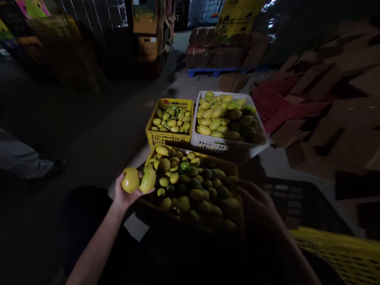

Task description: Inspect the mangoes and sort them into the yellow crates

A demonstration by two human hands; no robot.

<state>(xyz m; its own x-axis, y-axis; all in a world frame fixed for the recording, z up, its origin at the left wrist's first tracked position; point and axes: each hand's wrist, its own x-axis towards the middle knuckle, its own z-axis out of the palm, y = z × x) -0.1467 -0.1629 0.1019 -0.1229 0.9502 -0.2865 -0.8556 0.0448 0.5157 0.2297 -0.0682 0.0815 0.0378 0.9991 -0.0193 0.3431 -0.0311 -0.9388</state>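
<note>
Left hand (124, 199) grasping two yellow-green fruits (147, 180), at left side of fruit-filled front crate (219, 158). Beyond both hands: small yellow crate (170, 138), then white crate (223, 148), both fruit-filled. Right hand (258, 200) at front crate's right edge, dark, grip can't tell. Black crate (298, 200) just right of it.

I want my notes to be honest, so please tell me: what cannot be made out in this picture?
All in the head view:
Right hand: deep shadow hides whether it holds anything.
Floor of the near crate: covered by fruit.
Lower-right yellow crate: cut off by the picture's edge.
Person at left: mostly cut off by the left edge.
</note>
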